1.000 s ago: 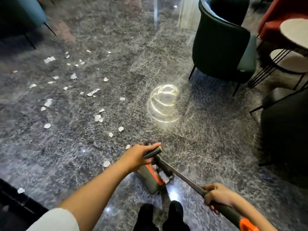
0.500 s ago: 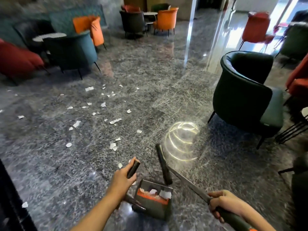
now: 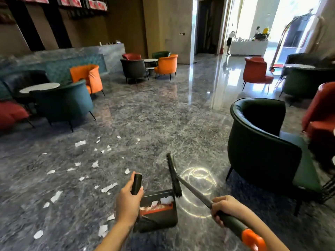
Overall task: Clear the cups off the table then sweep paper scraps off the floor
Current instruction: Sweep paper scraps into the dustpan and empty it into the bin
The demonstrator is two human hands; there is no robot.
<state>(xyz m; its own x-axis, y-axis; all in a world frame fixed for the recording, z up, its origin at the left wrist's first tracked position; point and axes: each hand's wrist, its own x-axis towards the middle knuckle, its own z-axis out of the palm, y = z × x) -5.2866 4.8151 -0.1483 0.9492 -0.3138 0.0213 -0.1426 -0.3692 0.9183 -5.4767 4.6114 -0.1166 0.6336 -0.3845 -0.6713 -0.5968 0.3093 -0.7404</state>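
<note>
A dustpan (image 3: 159,217) is gripped by its handle in the left hand (image 3: 129,201) and a broom (image 3: 183,182) in the right hand (image 3: 225,207), while paper scraps (image 3: 108,187) are scattered over the floor (image 3: 163,115) to the left.

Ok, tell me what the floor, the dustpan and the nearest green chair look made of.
Floor: polished grey stone, probably marble; pale veins, mirror-like glare. Dustpan: likely moulded plastic, matt dark body with an orange toothed strip. Green chair: leather or imitation, smooth with a soft sheen along the rim; thin dark legs, possibly metal.
</note>
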